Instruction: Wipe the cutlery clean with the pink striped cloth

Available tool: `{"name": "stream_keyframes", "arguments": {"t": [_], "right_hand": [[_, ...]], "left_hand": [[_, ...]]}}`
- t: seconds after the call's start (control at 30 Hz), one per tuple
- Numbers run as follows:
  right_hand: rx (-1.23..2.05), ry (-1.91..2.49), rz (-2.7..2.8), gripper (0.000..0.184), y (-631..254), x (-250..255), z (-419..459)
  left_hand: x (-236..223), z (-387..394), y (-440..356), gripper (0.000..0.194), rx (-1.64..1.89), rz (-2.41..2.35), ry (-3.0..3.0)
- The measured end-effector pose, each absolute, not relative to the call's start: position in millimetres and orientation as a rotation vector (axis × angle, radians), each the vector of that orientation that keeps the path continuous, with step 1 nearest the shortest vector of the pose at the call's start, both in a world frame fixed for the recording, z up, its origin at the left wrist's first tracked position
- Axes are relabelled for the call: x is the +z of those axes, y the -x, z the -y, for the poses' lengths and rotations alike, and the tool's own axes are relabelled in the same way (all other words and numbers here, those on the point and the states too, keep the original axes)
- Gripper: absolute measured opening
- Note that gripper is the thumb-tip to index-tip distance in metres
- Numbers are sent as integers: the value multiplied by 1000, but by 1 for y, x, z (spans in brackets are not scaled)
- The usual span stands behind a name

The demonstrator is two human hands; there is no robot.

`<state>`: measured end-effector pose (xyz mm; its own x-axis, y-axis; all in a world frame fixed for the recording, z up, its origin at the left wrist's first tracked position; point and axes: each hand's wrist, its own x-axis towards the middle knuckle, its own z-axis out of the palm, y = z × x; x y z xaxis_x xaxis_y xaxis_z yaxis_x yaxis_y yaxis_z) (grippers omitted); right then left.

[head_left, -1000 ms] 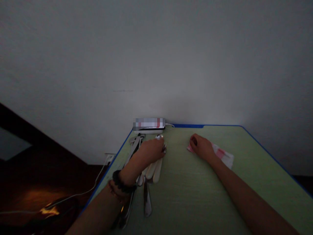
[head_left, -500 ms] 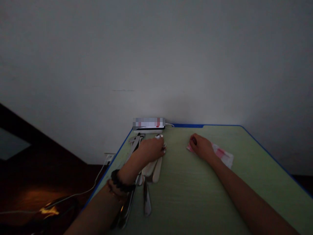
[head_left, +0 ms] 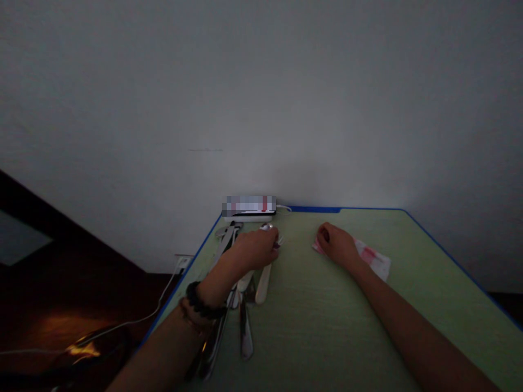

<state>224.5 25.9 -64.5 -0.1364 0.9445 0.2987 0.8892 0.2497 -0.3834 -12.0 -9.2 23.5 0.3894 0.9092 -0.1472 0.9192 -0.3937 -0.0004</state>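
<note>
My left hand (head_left: 258, 246), wearing a dark bead bracelet at the wrist, has its fingers closed around a fork (head_left: 280, 240), whose tines stick out to the right. Under and around it lies cutlery: a spoon bowl (head_left: 266, 226) just beyond the fingers, a cream handle (head_left: 263, 286) below them, a metal handle (head_left: 245, 337) nearer me, and long knives (head_left: 225, 245) on the left. My right hand (head_left: 335, 244) is curled closed on a pink and white cloth (head_left: 378, 264) that lies flat on the table. The fingertips and the cloth's gripped edge are partly hidden.
The pale green table (head_left: 327, 337) has a blue edge and stands against a grey wall (head_left: 310, 109). At its back left is a white device (head_left: 249, 219) with a blurred screen and a cable. Another cable (head_left: 151, 316) runs from a wall socket (head_left: 183, 263) to the floor.
My left hand has shifted slightly to the right, and the fork's tines now show more beyond its fingers. A cream handle under the hand has moved a little. My right hand stays put.
</note>
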Motion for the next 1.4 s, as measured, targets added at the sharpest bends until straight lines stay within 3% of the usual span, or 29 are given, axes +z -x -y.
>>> {"name": "stream_keyframes", "arguments": {"t": [1.13,1.4], "right_hand": [[147,1669,2052,14,-225,-62,-25],[254,1507,2146,12,-222,-57,-21]], "left_hand": [[15,5,16,31,-176,-1606,-2584],[7,2,17,37,-162,-1558,-2598]]}}
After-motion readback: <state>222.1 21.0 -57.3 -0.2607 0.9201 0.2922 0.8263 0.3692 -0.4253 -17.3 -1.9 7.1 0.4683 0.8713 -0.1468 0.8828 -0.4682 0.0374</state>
